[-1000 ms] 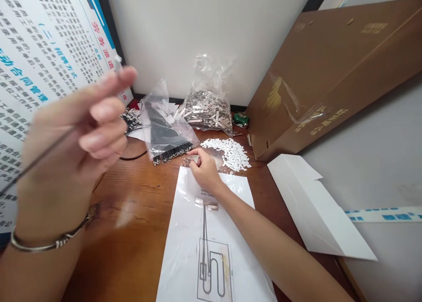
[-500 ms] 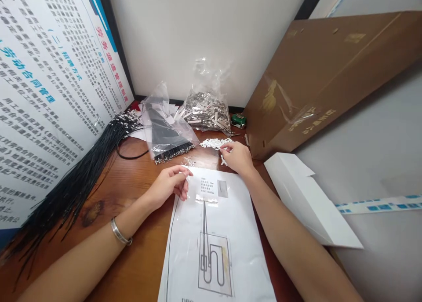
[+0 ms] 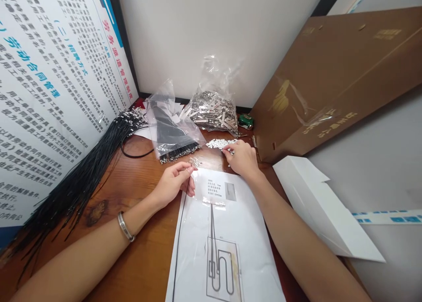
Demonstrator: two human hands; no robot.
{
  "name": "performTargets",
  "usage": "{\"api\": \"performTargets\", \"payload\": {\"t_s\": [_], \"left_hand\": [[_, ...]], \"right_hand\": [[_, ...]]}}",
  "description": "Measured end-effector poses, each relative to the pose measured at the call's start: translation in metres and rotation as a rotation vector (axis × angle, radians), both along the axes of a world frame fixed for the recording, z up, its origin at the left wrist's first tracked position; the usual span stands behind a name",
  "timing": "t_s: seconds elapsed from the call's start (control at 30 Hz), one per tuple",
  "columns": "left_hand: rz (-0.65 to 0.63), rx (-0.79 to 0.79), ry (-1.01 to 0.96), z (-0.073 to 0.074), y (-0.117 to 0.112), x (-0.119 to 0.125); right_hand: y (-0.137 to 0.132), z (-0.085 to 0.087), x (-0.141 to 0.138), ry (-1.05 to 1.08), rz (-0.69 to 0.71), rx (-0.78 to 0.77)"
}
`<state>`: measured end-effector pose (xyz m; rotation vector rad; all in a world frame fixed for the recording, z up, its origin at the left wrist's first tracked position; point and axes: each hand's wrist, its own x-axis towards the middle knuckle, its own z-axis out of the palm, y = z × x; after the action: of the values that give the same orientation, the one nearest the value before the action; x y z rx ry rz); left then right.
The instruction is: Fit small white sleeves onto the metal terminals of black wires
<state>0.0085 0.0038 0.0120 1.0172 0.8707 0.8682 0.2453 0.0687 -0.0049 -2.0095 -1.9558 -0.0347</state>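
Between the thumb and fingers of my left hand [image 3: 176, 182] is the end of a thin black wire [image 3: 178, 245]. The wire runs down along the left side of a printed sheet [image 3: 194, 249] showing a line drawing. My right hand [image 3: 243, 159] is at the right side of a pile of small white plastic connectors [image 3: 217, 143], its thumb and index finger brought together. Whether a piece is between those fingertips is too small to make out. A few small metal-looking terminals [image 3: 195, 162] lie just beyond my left fingertips.
A bundle of black wires [image 3: 99, 157] with white ends lies along the left. Behind are a plastic bag of black wires [image 3: 169, 137], a bag of metal strips [image 3: 214, 110] and a green tape measure [image 3: 245, 121]. A cardboard box [image 3: 306, 82] and folded white card [image 3: 316, 205] stand right.
The whole view has shifted, so everything appears a little further right. My right fingers have moved slightly among the white connectors. My left hand still holds the wire.
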Motion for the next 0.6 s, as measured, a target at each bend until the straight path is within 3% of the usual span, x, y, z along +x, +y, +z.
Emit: {"api": "performTargets", "payload": {"t_s": [0.13, 0.23, 0.33, 0.47, 0.6], "left_hand": [[-0.003, 0.014, -0.002, 0.002, 0.000, 0.001], [-0.004, 0.019, 0.000, 0.003, 0.000, 0.002], [0.021, 0.036, 0.000, 0.004, 0.001, 0.002], [0.062, 0.061, -0.013, 0.003, 0.004, 0.001], [0.076, 0.050, -0.016, 0.001, 0.005, 0.000]], "right_hand": [[-0.001, -0.004, 0.001, -0.028, 0.032, 0.032], [0.000, -0.001, 0.002, 0.063, 0.012, 0.050], [-0.004, 0.010, -0.008, 0.352, 0.033, 0.111], [-0.023, 0.023, -0.047, 0.833, 0.175, 0.109], [-0.044, 0.017, -0.087, 1.153, 0.296, -0.004]]}}
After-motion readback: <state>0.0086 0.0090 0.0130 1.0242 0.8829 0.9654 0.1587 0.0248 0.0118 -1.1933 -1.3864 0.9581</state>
